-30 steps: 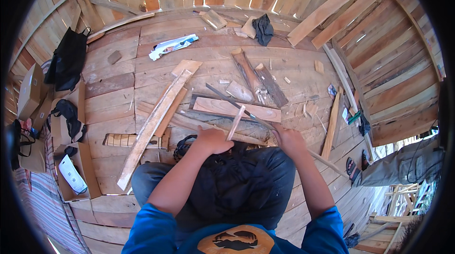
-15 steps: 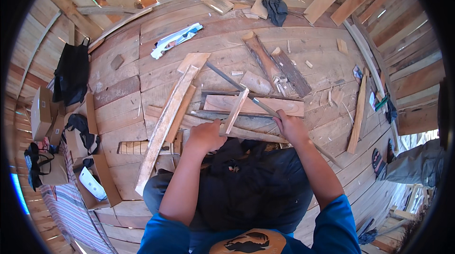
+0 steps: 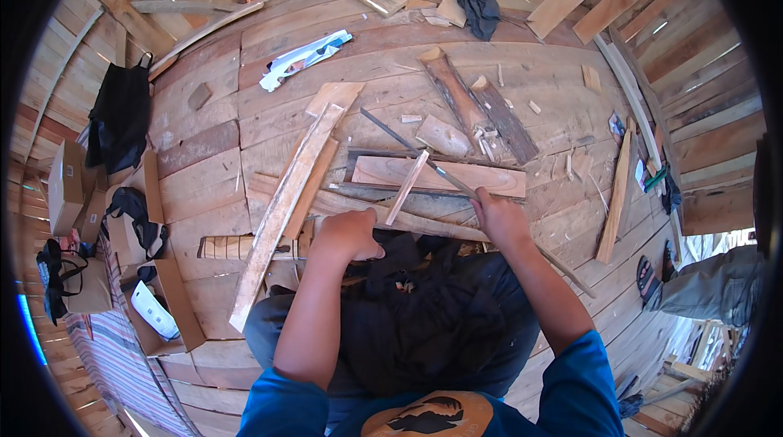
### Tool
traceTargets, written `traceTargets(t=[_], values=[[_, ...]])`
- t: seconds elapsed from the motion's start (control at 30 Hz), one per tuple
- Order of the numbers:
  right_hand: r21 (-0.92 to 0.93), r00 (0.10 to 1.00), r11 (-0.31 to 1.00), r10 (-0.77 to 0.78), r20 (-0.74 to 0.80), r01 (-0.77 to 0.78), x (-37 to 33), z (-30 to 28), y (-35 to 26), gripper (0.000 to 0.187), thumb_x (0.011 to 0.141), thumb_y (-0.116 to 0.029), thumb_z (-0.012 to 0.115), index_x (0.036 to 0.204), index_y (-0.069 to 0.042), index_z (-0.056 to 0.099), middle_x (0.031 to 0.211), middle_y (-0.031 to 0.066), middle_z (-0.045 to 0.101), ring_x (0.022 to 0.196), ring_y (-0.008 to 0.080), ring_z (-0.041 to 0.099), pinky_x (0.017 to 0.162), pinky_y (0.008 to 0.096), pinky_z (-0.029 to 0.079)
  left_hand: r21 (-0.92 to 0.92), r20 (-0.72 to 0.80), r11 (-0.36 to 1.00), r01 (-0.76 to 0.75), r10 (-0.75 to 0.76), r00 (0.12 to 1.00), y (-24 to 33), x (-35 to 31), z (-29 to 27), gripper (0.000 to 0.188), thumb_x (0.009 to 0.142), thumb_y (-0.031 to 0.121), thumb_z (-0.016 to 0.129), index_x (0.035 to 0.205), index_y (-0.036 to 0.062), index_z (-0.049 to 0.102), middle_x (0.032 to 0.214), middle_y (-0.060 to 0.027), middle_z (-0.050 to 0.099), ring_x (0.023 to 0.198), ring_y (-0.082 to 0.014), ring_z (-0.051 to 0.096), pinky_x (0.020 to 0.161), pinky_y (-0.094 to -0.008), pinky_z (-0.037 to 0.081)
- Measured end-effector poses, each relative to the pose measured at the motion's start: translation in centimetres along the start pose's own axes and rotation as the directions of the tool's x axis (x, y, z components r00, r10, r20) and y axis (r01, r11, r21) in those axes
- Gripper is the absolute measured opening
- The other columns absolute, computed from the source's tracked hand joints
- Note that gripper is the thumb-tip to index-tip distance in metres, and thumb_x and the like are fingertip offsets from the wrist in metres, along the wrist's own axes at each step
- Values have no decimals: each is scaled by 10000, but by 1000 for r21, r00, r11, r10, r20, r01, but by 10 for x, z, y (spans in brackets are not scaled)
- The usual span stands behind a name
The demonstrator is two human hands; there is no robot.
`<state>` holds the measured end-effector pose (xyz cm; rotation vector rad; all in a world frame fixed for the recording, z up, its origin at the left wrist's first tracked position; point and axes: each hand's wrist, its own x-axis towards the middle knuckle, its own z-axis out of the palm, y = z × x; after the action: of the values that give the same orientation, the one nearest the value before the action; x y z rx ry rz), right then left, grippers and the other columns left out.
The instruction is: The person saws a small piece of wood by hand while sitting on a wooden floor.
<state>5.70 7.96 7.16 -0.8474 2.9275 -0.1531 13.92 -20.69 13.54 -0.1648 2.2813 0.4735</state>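
Note:
My right hand (image 3: pixel 499 218) is closed around the pale, long handle of a knife (image 3: pixel 458 184). Its narrow dark blade points away to the upper left, and the handle runs on back beneath my forearm. A thin wooden strip (image 3: pixel 408 186) slants before me, its upper end beside the knife where blade meets handle. Close to the strip's lower end is my left hand (image 3: pixel 349 237), fingers curled; whatever they may hold is hidden. Behind the strip lies a flat board (image 3: pixel 473 178). Dark cloth (image 3: pixel 416 298) covers my lap.
Long planks (image 3: pixel 289 204) lean at my left, near a sheathed tool (image 3: pixel 245 248). Split logs (image 3: pixel 481 110) and chips lie beyond the board. Cardboard boxes (image 3: pixel 188 310) stand at far left. Another person's leg (image 3: pixel 705 286) is at the right edge, near a long stick (image 3: pixel 616 208).
My left hand has drawn slightly down and back, leaving a gap to the strip's lower end. My right hand keeps hold of the knife. The view has shifted slightly.

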Motion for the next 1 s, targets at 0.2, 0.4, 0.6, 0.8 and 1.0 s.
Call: traceTargets(t=[0.2, 0.4, 0.6, 0.8, 1.0], values=[[-46, 997, 998, 50, 54, -47, -2, -3, -8, 251, 979, -310, 486, 973, -64, 533, 636, 164, 644, 583, 362, 655, 516, 481, 529, -9, -35, 1000, 19, -19, 999, 1, -1, -3, 683, 725, 350, 770, 1290, 78, 498, 1222, -144, 616, 1164, -318, 571, 956, -427, 458], [-52, 994, 997, 62, 89, -57, -1, 2, -4, 258, 974, -313, 495, 1012, -62, 543, 642, 177, 646, 589, 373, 656, 524, 486, 531, -9, -31, 1000, 25, -25, 999, 3, 0, -3, 689, 731, 347, 772, 1299, 76, 492, 1235, -149, 610, 1176, -316, 564, 971, -422, 450], [111, 998, 994, 12, -67, -5, 0, -5, -10, 267, 969, -305, 507, 1006, -45, 554, 660, 189, 649, 598, 382, 655, 529, 487, 527, -36, -48, 999, 40, -41, 998, -4, 1, -4, 694, 730, 327, 780, 1305, 69, 489, 1229, -155, 614, 1175, -316, 567, 973, -421, 450], [-29, 992, 1000, -4, 128, 7, 0, 11, -3, 269, 966, -308, 514, 991, -43, 554, 671, 185, 652, 606, 383, 654, 535, 483, 528, -47, -29, 997, 65, -66, 997, -5, 3, -7, 709, 730, 324, 781, 1317, 67, 477, 1262, -161, 596, 1195, -324, 553, 981, -424, 446], [1, 996, 1000, -11, 94, 11, 1, 3, -9, 260, 968, -302, 513, 980, -44, 544, 669, 184, 651, 612, 384, 655, 543, 488, 528, -61, -49, 997, 55, -58, 997, -7, 3, -5, 710, 737, 314, 772, 1326, 57, 469, 1276, -163, 588, 1203, -326, 547, 988, -423, 445]])
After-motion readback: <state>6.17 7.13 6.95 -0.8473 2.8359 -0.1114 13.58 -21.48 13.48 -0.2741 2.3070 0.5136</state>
